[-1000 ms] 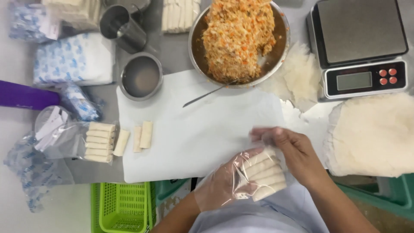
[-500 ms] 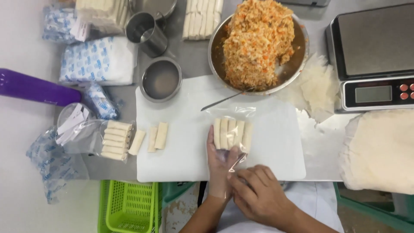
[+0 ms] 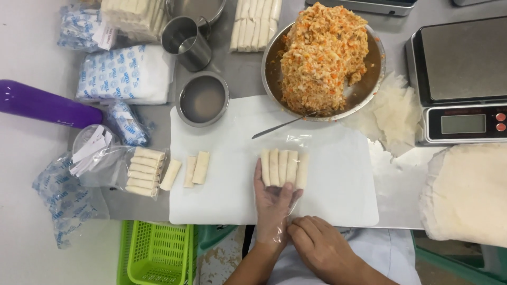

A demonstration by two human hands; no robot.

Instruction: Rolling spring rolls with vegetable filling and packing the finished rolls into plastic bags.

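My left hand [image 3: 272, 203] lies flat, fingers open, pressing the clear bag [image 3: 285, 158] of spring rolls [image 3: 284, 168] onto the white board [image 3: 222, 195]. My right hand [image 3: 317, 245] pinches the bag's near end.

This is looking like a food-prep kitchen turning out spring rolls in batches. A steel bench [image 3: 237, 68] is carrying a white cutting board [image 3: 338, 179]; behind the board a metal bowl [image 3: 369, 79] of shredded filling is sitting, to its right a digital scale [image 3: 459, 79], and to its left bagged rolls [image 3: 143, 171] are piling up.
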